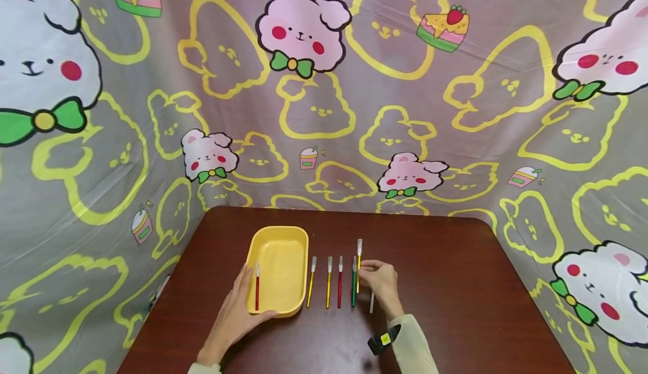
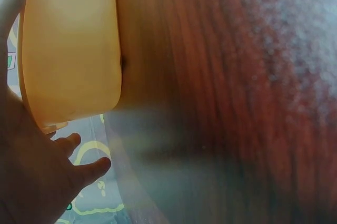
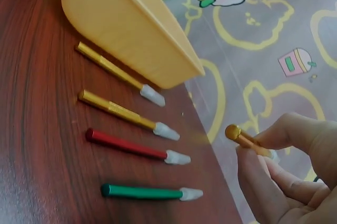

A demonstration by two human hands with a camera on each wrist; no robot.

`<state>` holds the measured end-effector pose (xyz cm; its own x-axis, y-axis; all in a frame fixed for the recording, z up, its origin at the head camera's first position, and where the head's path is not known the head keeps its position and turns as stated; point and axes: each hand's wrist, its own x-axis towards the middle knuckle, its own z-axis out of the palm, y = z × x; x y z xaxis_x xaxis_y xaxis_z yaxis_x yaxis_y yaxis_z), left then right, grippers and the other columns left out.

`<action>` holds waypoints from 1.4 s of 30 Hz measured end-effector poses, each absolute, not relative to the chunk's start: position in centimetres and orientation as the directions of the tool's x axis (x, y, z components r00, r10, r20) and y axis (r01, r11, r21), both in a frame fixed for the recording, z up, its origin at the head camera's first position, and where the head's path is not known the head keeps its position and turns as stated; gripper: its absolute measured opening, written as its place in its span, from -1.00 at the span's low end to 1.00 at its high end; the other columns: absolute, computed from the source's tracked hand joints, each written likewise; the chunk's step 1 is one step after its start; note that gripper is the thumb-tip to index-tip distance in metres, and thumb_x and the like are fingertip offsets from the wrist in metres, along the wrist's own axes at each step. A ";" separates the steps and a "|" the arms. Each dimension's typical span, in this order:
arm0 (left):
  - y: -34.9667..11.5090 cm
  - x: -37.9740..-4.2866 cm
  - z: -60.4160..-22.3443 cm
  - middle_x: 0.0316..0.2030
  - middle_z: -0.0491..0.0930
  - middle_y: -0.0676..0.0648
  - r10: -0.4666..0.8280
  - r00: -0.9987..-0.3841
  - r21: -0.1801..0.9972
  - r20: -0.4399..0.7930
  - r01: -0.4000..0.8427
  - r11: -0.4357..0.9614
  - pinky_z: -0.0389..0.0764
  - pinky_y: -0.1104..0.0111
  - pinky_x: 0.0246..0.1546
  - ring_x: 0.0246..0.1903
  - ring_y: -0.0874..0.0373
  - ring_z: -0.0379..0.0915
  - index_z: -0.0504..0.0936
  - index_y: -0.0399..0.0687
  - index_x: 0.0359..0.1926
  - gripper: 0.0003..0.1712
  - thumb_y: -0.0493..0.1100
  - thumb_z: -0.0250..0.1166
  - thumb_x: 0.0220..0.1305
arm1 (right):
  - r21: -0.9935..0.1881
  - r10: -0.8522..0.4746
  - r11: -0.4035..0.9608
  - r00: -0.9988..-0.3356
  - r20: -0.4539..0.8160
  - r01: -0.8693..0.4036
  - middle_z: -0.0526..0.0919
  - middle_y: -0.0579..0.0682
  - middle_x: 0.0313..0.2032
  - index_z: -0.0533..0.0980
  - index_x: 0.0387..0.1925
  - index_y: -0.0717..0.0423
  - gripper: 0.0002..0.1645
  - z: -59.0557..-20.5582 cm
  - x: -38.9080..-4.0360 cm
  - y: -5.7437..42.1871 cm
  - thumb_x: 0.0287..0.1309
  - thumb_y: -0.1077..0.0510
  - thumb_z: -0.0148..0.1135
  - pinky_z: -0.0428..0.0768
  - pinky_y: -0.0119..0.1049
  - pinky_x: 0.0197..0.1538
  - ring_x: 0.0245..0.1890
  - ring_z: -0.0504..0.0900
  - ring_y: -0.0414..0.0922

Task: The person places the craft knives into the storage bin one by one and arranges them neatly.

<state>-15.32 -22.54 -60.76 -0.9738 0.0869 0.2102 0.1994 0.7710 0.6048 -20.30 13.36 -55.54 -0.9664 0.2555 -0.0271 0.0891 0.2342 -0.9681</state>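
Note:
In the head view my left hand (image 1: 234,313) rests at the near left corner of a yellow tray (image 1: 305,250). Its fingers lie along the left side, and the thumb stretches along the near rim. A red craft knife (image 1: 257,292) with a translucent cap lies inside. My right hand (image 1: 381,282) pinches a gold craft knife (image 3: 245,138) between thumb and fingers, capped end away from me. Left of that hand lie a green knife (image 3: 142,192), a red knife (image 3: 126,144) and two gold knives (image 3: 118,109), side by side on the table.
A silvery stick-like piece (image 1: 372,302) lies partly hidden beneath the right hand. The dark brown table (image 1: 455,284) meets a patterned cloth (image 1: 324,104) at the back and sides. A small black device (image 1: 383,340) sits at the right wrist.

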 end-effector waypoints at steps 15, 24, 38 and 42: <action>-22.6 -15.5 -60.8 0.66 -0.06 -0.22 0.080 -0.980 0.608 0.185 0.178 0.774 0.37 -0.36 0.26 0.42 -0.47 0.23 0.00 -0.05 0.70 0.52 0.46 0.61 -0.05 | -0.977 0.170 0.206 -0.985 -0.012 0.048 0.79 0.13 -0.40 0.69 -0.18 0.45 -0.68 -55.0 -21.3 10.0 -0.08 0.46 0.36 0.75 -0.25 -0.40 -0.55 0.70 -0.22; -22.5 -15.4 -60.9 0.66 -0.05 -0.22 0.085 -0.980 0.614 0.181 0.180 0.769 0.35 -0.37 0.27 0.43 -0.47 0.21 0.00 -0.02 0.71 0.53 0.53 0.57 -0.07 | -0.969 0.147 0.238 -0.989 -0.032 0.067 0.78 0.10 -0.42 0.71 -0.20 0.36 -0.70 -55.2 -21.5 7.5 -0.10 0.43 0.39 0.79 -0.03 -0.31 -0.47 0.79 0.08; -22.7 -15.4 -60.8 0.67 -0.05 -0.19 0.082 -0.980 0.617 0.183 0.180 0.766 0.35 -0.37 0.27 0.44 -0.46 0.20 0.00 0.02 0.71 0.51 0.50 0.59 -0.06 | -0.980 0.106 0.190 -0.993 -0.047 0.067 0.75 0.06 -0.45 0.69 -0.18 0.37 -0.68 -54.9 -22.0 2.7 -0.10 0.45 0.38 0.78 -0.05 -0.35 -0.45 0.80 0.15; -22.6 -15.5 -60.8 0.66 -0.05 -0.21 0.084 -0.978 0.616 0.192 0.186 0.765 0.36 -0.36 0.27 0.45 -0.45 0.19 0.00 -0.01 0.71 0.50 0.45 0.61 -0.04 | -0.984 0.086 0.168 -0.995 -0.053 0.067 0.73 0.06 -0.46 0.67 -0.18 0.40 -0.68 -54.7 -22.3 1.6 -0.09 0.48 0.34 0.79 0.00 -0.32 -0.52 0.75 -0.04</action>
